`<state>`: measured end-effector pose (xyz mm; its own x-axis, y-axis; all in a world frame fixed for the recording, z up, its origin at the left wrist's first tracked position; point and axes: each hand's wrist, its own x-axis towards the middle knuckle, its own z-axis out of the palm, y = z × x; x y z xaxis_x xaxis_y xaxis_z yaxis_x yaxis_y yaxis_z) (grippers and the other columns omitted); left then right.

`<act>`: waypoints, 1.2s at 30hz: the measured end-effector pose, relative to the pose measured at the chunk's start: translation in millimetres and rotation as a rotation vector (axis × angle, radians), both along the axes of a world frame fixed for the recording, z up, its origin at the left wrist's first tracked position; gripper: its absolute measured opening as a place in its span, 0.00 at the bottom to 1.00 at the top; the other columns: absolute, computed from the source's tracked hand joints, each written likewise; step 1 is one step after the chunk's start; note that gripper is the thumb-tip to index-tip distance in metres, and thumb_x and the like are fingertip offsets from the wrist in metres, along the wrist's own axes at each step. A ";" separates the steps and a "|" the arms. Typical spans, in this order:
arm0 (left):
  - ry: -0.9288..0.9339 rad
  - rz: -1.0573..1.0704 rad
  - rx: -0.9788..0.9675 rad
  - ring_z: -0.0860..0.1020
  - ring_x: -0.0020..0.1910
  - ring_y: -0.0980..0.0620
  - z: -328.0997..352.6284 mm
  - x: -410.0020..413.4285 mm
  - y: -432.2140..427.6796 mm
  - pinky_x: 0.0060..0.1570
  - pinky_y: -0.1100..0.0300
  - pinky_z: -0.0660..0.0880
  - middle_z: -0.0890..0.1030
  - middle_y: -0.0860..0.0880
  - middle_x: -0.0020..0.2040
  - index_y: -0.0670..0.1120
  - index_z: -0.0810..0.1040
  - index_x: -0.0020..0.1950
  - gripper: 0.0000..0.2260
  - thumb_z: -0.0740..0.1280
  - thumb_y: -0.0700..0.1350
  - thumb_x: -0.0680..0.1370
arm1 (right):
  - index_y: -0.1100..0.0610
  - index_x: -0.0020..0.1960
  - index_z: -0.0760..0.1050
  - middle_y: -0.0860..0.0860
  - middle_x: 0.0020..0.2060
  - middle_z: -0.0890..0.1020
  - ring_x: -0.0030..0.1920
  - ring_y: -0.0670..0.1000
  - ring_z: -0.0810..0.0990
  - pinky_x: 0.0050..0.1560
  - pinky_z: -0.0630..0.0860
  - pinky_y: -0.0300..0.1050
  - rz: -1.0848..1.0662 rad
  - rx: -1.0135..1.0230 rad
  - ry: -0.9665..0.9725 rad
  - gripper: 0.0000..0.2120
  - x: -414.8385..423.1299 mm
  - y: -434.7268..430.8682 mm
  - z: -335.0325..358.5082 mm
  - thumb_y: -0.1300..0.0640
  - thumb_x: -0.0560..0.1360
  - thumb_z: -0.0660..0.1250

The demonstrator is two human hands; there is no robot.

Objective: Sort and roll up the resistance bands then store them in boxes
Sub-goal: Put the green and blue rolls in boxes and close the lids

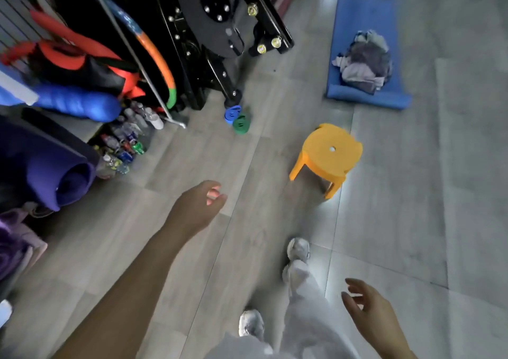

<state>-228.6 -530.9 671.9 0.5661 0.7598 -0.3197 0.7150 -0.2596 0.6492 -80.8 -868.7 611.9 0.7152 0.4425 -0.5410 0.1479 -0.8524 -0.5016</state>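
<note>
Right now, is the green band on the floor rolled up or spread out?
Rolled up: the green band sits as a compact coil on the floor, beside a coiled blue band.

dim indoor light | white glare on floor (332, 202) | motion blur throughout | wide-angle bending at edges

Two rolled bands (237, 121) (blue band (232, 114), green band (241, 125)) and one orange stool (330, 152).

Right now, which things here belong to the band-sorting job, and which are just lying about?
Job: blue rolled band, green rolled band beside it on the floor; left hand and right hand, both empty.
Lying about: orange stool, blue mat, pile of clothes on it, bottles, black machine.
</note>
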 end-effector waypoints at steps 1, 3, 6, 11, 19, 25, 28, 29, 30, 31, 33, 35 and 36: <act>0.000 -0.003 0.002 0.77 0.46 0.53 -3.8 20.3 14.4 0.50 0.60 0.72 0.78 0.55 0.46 0.48 0.76 0.59 0.13 0.67 0.49 0.76 | 0.54 0.59 0.77 0.51 0.50 0.81 0.41 0.45 0.80 0.44 0.72 0.41 0.038 -0.008 0.009 0.14 23.3 23.0 -4.6 0.57 0.74 0.69; 0.034 0.045 -0.026 0.77 0.46 0.53 -17.3 44.9 33.8 0.50 0.60 0.72 0.78 0.55 0.47 0.49 0.76 0.60 0.13 0.66 0.49 0.77 | 0.54 0.60 0.76 0.50 0.52 0.80 0.44 0.45 0.80 0.46 0.74 0.42 0.148 -0.006 0.018 0.15 70.0 76.5 -9.5 0.55 0.75 0.68; 0.149 0.159 -0.096 0.78 0.46 0.53 -37.4 64.7 49.0 0.51 0.59 0.74 0.80 0.53 0.50 0.51 0.75 0.61 0.13 0.66 0.51 0.77 | 0.53 0.61 0.75 0.48 0.55 0.80 0.47 0.46 0.81 0.48 0.76 0.44 0.341 0.044 -0.034 0.15 146.2 173.3 0.6 0.54 0.75 0.67; 0.247 0.345 -0.236 0.77 0.46 0.56 -55.6 71.6 67.9 0.52 0.60 0.73 0.78 0.58 0.48 0.52 0.75 0.61 0.13 0.66 0.52 0.77 | 0.57 0.59 0.77 0.55 0.52 0.81 0.49 0.54 0.82 0.49 0.76 0.50 0.559 0.123 -0.116 0.13 255.9 329.7 28.0 0.58 0.75 0.67; 0.353 0.375 -0.287 0.77 0.54 0.57 -99.7 144.1 224.1 0.52 0.65 0.70 0.79 0.55 0.58 0.52 0.71 0.65 0.16 0.63 0.54 0.78 | 0.55 0.62 0.74 0.54 0.53 0.81 0.54 0.53 0.80 0.49 0.76 0.50 0.709 0.014 -0.124 0.14 332.2 505.3 -9.2 0.55 0.76 0.65; 0.332 0.363 -0.180 0.77 0.57 0.50 -110.6 227.7 425.7 0.55 0.60 0.72 0.78 0.53 0.60 0.51 0.71 0.66 0.17 0.62 0.54 0.78 | 0.53 0.62 0.74 0.51 0.55 0.79 0.55 0.53 0.78 0.51 0.69 0.43 0.958 -0.100 -0.154 0.15 360.0 619.5 -52.6 0.50 0.77 0.62; 0.281 0.394 -0.128 0.77 0.58 0.49 -120.5 257.4 488.5 0.56 0.59 0.72 0.78 0.52 0.60 0.52 0.71 0.66 0.17 0.62 0.54 0.78 | 0.53 0.62 0.75 0.52 0.56 0.80 0.54 0.53 0.80 0.54 0.75 0.47 0.934 -0.085 -0.070 0.15 369.4 689.8 -68.6 0.52 0.76 0.65; 0.270 0.396 -0.123 0.76 0.58 0.49 -127.2 265.1 503.0 0.57 0.58 0.72 0.78 0.52 0.60 0.51 0.71 0.65 0.17 0.62 0.54 0.78 | 0.54 0.60 0.77 0.53 0.54 0.81 0.53 0.54 0.81 0.54 0.76 0.47 0.921 -0.068 -0.058 0.14 373.2 713.8 -77.1 0.54 0.75 0.66; 0.263 0.409 -0.129 0.76 0.58 0.48 -136.1 271.2 514.3 0.57 0.57 0.73 0.78 0.51 0.60 0.50 0.71 0.65 0.17 0.62 0.54 0.78 | 0.55 0.58 0.77 0.53 0.54 0.82 0.53 0.55 0.81 0.53 0.76 0.48 0.930 -0.060 -0.051 0.13 376.5 738.6 -87.3 0.55 0.75 0.67; 0.255 0.437 -0.144 0.77 0.58 0.48 -148.1 275.4 523.1 0.57 0.56 0.73 0.78 0.50 0.60 0.50 0.71 0.65 0.17 0.62 0.54 0.78 | 0.56 0.58 0.78 0.54 0.53 0.82 0.53 0.55 0.81 0.53 0.76 0.48 0.959 -0.061 -0.046 0.12 379.5 762.2 -100.3 0.56 0.75 0.67; 0.222 0.549 -0.202 0.77 0.57 0.46 -181.2 282.0 536.8 0.56 0.55 0.74 0.79 0.48 0.59 0.48 0.72 0.64 0.17 0.62 0.53 0.78 | 0.56 0.58 0.78 0.54 0.54 0.82 0.54 0.55 0.81 0.54 0.76 0.48 1.038 -0.101 -0.038 0.12 384.9 806.6 -134.8 0.57 0.75 0.67; 0.183 0.676 -0.280 0.78 0.56 0.46 -224.4 288.4 541.8 0.53 0.58 0.74 0.79 0.47 0.59 0.47 0.73 0.64 0.16 0.63 0.52 0.78 | 0.57 0.59 0.77 0.55 0.55 0.82 0.55 0.55 0.80 0.54 0.75 0.48 1.130 -0.178 -0.050 0.14 390.3 845.2 -178.8 0.56 0.75 0.66; 0.180 0.713 -0.309 0.77 0.56 0.46 -249.4 292.3 541.4 0.52 0.59 0.72 0.79 0.48 0.60 0.48 0.73 0.64 0.17 0.63 0.52 0.78 | 0.57 0.60 0.76 0.55 0.56 0.82 0.56 0.55 0.80 0.54 0.75 0.47 1.185 -0.229 -0.073 0.14 393.8 862.8 -202.7 0.55 0.75 0.65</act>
